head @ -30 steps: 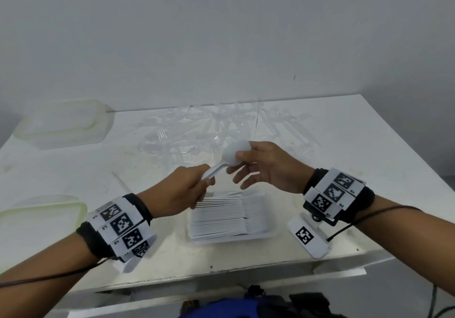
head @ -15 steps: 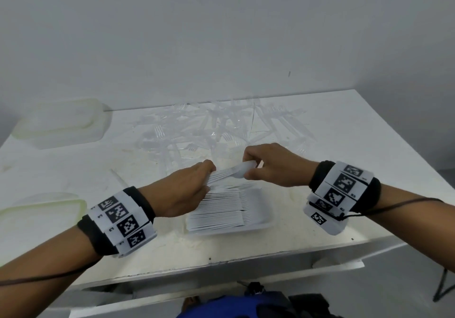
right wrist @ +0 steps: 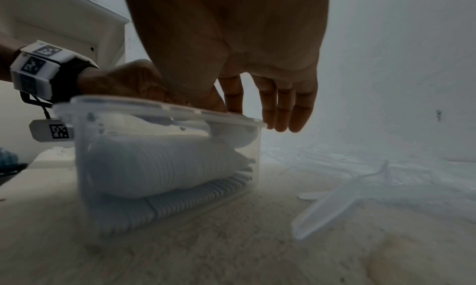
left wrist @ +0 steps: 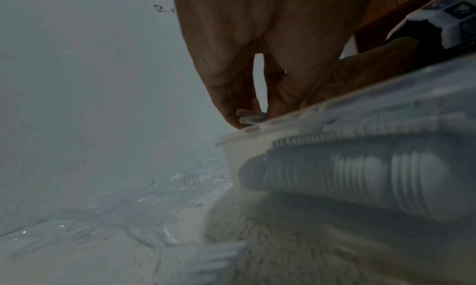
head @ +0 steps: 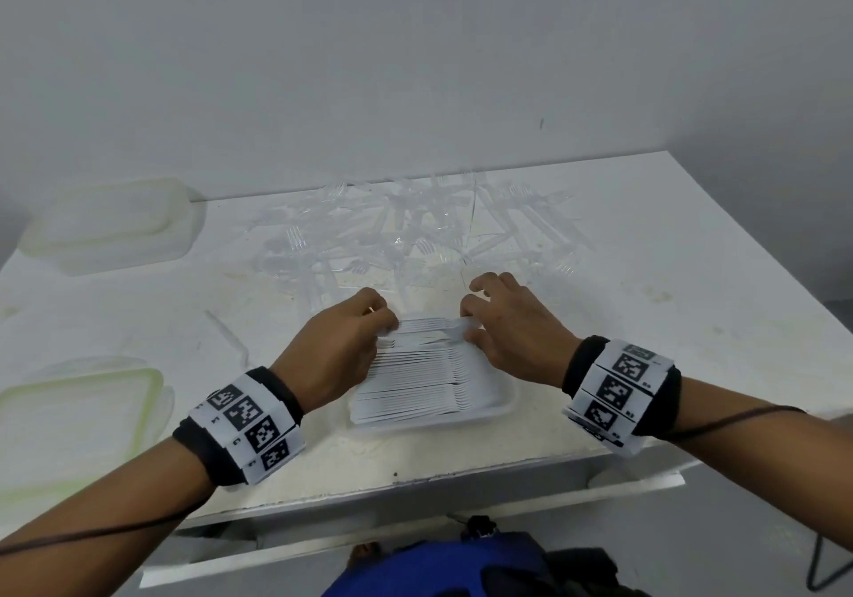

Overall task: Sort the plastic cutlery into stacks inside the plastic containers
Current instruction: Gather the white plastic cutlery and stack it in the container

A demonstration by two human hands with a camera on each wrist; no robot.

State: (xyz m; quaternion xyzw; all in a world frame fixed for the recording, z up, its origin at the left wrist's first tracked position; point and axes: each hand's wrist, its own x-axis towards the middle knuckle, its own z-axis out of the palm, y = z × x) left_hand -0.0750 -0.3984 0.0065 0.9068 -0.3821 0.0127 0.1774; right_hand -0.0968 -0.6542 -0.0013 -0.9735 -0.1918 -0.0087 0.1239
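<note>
Head view shows a white table (head: 646,319) against a pale wall, with a scattered heap of clear plastic forks (head: 415,236) lying across its far middle, just beyond both hands. One clear container (head: 429,421) sits near the front edge, between the two wrists, packed with white cutlery (head: 415,379) lying side by side in neat rows. Through its wall the right wrist view shows two nested stacks (right wrist: 165,167), one above the other, ribbed where the pieces overlap. Two more containers stand well apart on the table's left side: a cloudy one (head: 111,227) at the far corner and a green-rimmed one (head: 83,411) nearer the front. A single clear piece (head: 226,333) lies alone between them and the packed container. The left hand (head: 337,351) reaches over the container's far left end, fingers curled down and pinching the handle end of a white piece (left wrist: 248,116) at the top of the row. The right hand (head: 512,328) rests at the far right end, thumb and forefinger closed on the other end of the top piece (head: 438,328), while its other three fingers (right wrist: 280,106) hang straight past the rim. Both wrists wear black bands with white coded tags. A blue item (head: 438,564) sits below the table's front edge.
</note>
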